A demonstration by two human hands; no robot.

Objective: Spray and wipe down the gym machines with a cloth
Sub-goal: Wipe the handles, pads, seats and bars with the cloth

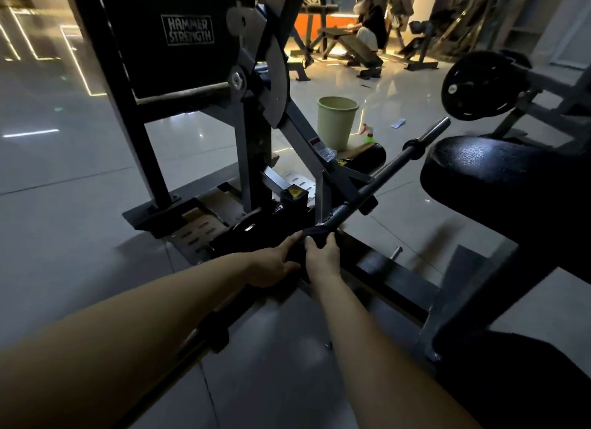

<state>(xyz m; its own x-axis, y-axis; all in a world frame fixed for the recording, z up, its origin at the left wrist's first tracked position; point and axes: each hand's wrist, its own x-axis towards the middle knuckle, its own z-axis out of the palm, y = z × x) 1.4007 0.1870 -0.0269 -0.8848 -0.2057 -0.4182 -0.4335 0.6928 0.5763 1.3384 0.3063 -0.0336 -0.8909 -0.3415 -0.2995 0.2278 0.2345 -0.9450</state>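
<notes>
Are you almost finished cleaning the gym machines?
Probably not. The spray bottle stands on the floor by the green bucket, so spraying here looks done. Now the right hand grips the cloth round the machine's bar, left hand touching it. Nothing shows the black pad or weight-plate machine wiped yet.

I have one view to work with, from the camera worn on the head. It faces forward and steeply down, and its wide angle bends the lines near the edges. The long grey bar (393, 176) lies close under the lens, running from the lower middle up to the right. The left hand (275, 262) and the right hand (321, 254) stretch in from the bottom edge and meet at the near end of this bar, on a dark cloth (315, 232). Beyond the bar the view reaches a green bucket (335, 121) on the floor (64, 179).
</notes>
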